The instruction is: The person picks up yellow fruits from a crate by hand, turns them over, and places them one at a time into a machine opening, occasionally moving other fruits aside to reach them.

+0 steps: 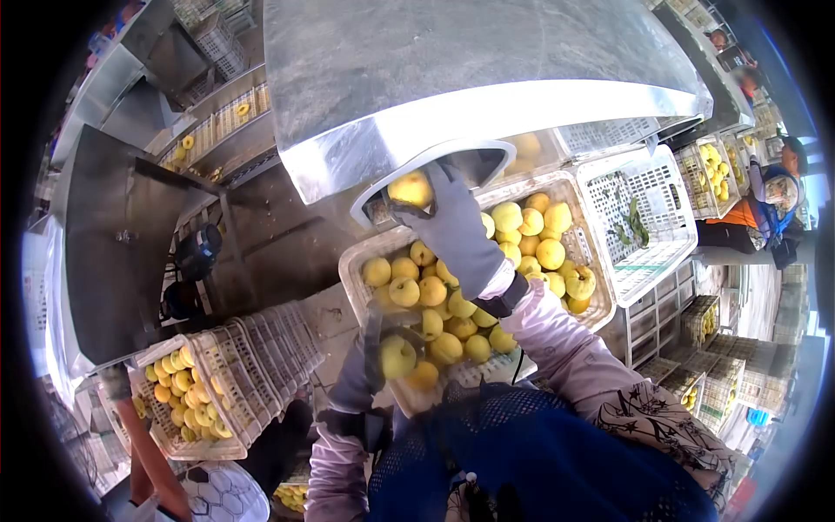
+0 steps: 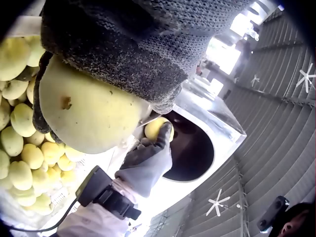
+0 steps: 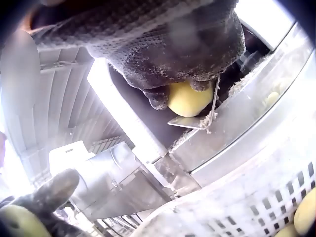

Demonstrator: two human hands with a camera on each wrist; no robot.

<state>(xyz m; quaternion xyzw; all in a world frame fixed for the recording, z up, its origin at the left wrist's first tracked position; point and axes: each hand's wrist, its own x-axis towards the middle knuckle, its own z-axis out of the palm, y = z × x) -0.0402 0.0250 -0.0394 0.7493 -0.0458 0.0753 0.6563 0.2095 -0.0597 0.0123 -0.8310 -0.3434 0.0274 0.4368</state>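
In the head view my gloved right hand (image 1: 457, 228) holds a yellow fruit (image 1: 410, 189) at the oval opening of a metal machine (image 1: 487, 104). The right wrist view shows that fruit (image 3: 190, 98) under the gloved fingers (image 3: 158, 98), beside a small metal plate (image 3: 187, 122). My gloved left hand (image 1: 358, 361) grips another yellow-green fruit (image 1: 398, 357) above the near side of a fruit-filled crate (image 1: 352, 277). Close up in the left wrist view, this fruit (image 2: 91, 111) has a brown spot.
An emptier white crate (image 1: 639, 278) with some leaves stands to the right. At lower left, a person's hand (image 1: 115, 383) is at a tilted crate of fruit (image 1: 239, 383). Another person (image 1: 770, 204) is at far right. Stacked crates (image 1: 739, 357) stand at lower right.
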